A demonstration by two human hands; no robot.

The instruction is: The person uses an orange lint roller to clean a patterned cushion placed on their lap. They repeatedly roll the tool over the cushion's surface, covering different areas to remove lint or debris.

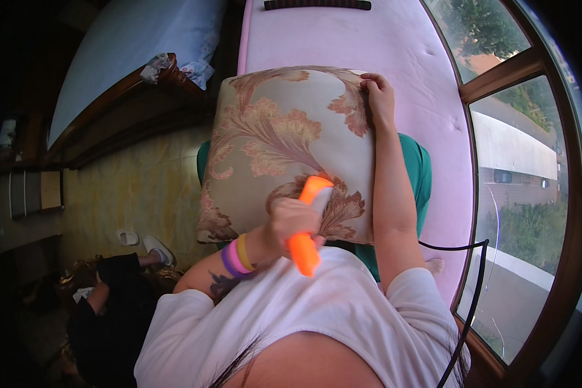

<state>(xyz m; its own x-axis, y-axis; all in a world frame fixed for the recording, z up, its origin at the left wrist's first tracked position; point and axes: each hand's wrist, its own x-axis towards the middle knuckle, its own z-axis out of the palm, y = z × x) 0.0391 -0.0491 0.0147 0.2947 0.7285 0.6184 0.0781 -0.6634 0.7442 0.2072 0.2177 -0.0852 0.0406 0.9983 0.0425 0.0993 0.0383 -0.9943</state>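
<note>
A square cushion point(271, 142) with beige fabric and a brown-pink leaf pattern lies across my lap. My left hand point(294, 223), with coloured bands at its wrist, is closed around an orange hand-held tool point(315, 187) that has a pale grey face on its head. The tool is tilted over the cushion's near part; whether it touches the fabric I cannot tell. At the far right corner, my right hand point(380, 100) grips the cushion's edge, its fingertips bent over onto the top and its thumb hidden.
Under me is a pink padded bench point(427, 84), bearing a dark striped bar point(317, 4) at its far end. Windows point(517, 149) run along the right, with a black cable point(475, 291) nearby. A bed point(142, 45) stands far left; another person's leg point(119, 271) shows lower left.
</note>
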